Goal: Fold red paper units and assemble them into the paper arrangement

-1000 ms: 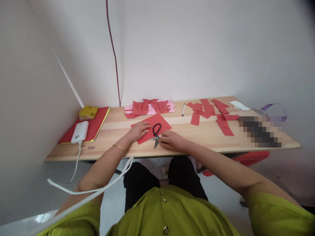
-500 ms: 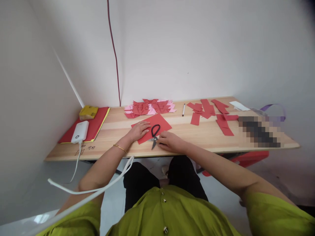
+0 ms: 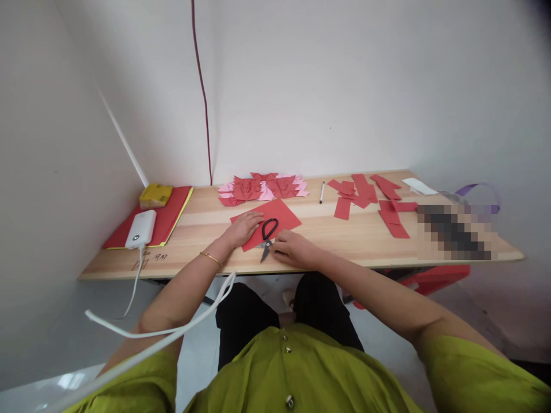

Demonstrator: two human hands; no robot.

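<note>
Here the left hand lies spread flat on the square red paper sheet near the counter's front edge; the right hand, fingers loosely curled, touches the black-handled scissors, which call for a proper grip before cutting.

Some dark pen marks are sitting on the wooden table near its front left corner, just under the white power bank, but they are too small and scribbly to read.
</note>
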